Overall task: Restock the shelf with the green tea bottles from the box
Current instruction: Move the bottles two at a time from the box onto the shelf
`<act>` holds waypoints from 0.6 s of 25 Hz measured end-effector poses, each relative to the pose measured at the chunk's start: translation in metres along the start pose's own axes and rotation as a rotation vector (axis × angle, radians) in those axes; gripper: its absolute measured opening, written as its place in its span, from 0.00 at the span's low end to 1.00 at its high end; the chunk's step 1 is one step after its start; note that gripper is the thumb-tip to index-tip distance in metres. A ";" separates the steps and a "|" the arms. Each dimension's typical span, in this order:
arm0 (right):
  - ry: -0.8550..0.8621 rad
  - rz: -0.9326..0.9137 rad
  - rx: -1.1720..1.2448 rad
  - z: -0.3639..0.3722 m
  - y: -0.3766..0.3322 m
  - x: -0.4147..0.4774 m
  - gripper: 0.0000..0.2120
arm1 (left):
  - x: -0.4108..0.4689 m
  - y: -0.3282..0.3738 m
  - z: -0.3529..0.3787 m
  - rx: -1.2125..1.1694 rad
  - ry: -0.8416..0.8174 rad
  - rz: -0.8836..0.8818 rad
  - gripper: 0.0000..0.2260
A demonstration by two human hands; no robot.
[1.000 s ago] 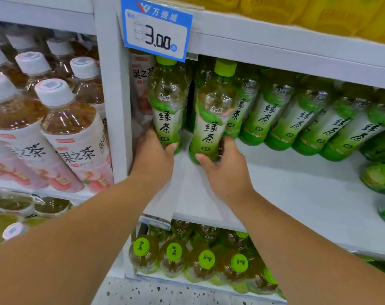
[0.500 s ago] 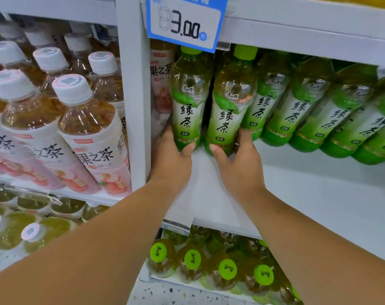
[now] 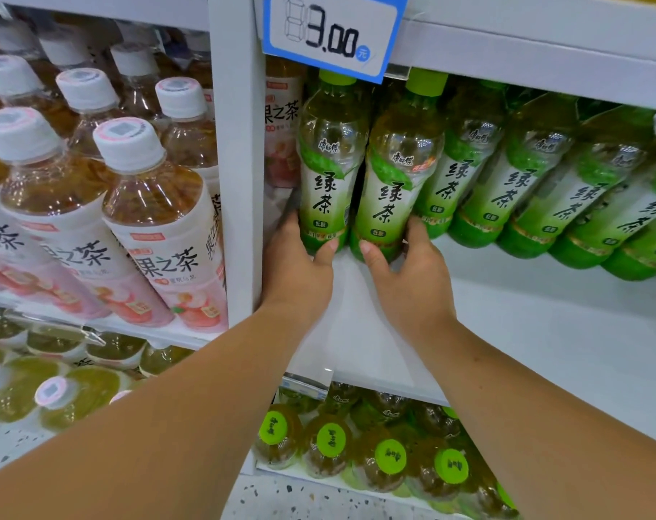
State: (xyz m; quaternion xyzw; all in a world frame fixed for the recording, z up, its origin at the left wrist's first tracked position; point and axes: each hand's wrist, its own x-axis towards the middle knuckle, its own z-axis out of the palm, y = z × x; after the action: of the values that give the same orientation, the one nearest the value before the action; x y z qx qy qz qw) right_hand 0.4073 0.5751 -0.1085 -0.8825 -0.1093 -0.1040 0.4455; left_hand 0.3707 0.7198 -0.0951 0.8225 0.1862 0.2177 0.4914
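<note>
Two green tea bottles with green caps stand upright at the left end of the white shelf (image 3: 544, 332). My left hand (image 3: 300, 264) grips the base of the left green tea bottle (image 3: 330, 163), close to the white upright post (image 3: 236, 163). My right hand (image 3: 409, 272) grips the base of the right green tea bottle (image 3: 397, 174). Both bottles touch each other. To their right a row of several more green tea bottles (image 3: 525, 174) stands at the back of the same shelf. The box is out of view.
Left of the post stand several peach tea bottles (image 3: 157, 219) with white caps. A blue price tag (image 3: 334, 31) reading 3.00 hangs above. The shelf below holds green-capped bottles (image 3: 390, 456). Bare white shelf lies in front of the green row.
Both hands have pushed the two bottles a little deeper onto the shelf, toward the back row. The view has shifted closer and lower.
</note>
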 end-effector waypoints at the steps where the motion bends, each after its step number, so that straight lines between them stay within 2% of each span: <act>1: 0.000 0.000 0.004 0.000 0.000 0.000 0.24 | 0.000 0.000 0.000 0.013 0.000 0.005 0.23; 6: 0.004 -0.008 0.015 0.000 -0.002 -0.001 0.23 | -0.002 0.002 -0.002 0.089 -0.027 -0.006 0.24; 11: -0.057 0.034 0.072 -0.005 -0.004 0.000 0.20 | -0.003 0.013 -0.008 0.201 -0.076 -0.098 0.27; 15: -0.098 0.078 0.073 -0.016 -0.012 -0.002 0.20 | -0.010 0.023 -0.013 0.168 -0.094 -0.171 0.26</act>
State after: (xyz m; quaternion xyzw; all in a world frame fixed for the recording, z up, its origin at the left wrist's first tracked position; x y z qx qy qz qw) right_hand 0.4005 0.5685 -0.0908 -0.8732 -0.1002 -0.0392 0.4753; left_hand 0.3579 0.7137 -0.0705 0.8510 0.2501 0.1198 0.4459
